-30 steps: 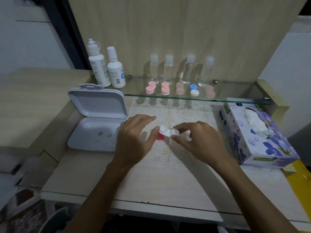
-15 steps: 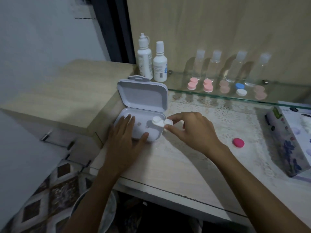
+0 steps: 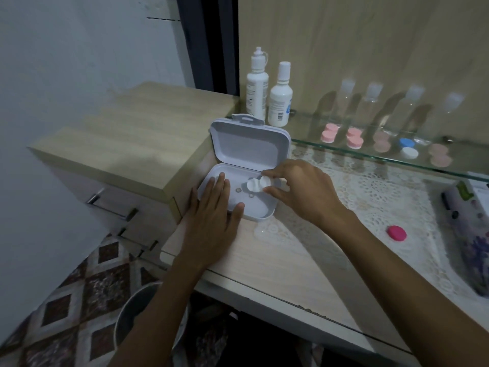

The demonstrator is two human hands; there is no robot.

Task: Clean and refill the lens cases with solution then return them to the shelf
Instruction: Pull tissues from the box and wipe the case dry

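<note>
bottles (image 3: 267, 95) behind box (image 3: 260, 206), cap (image 3: 397, 233) rightward

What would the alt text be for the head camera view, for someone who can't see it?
A person's right hand pinches a white lens case over an open white box, while the left hand rests flat on the box's near edge. Behind, a glass shelf holds two white bottles and pink, blue and white lens cases; a pink cap lies on the table.

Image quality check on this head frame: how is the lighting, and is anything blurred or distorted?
Head view: dim, bluish light; the four clear plastic bottles on the glass shelf look soft and cast dark shadows on the wood panel. The floral tissue box at the right edge is smeared. Wide-angle bending slants the desk edges. The right hand holding the white lens case stays readable.
</note>
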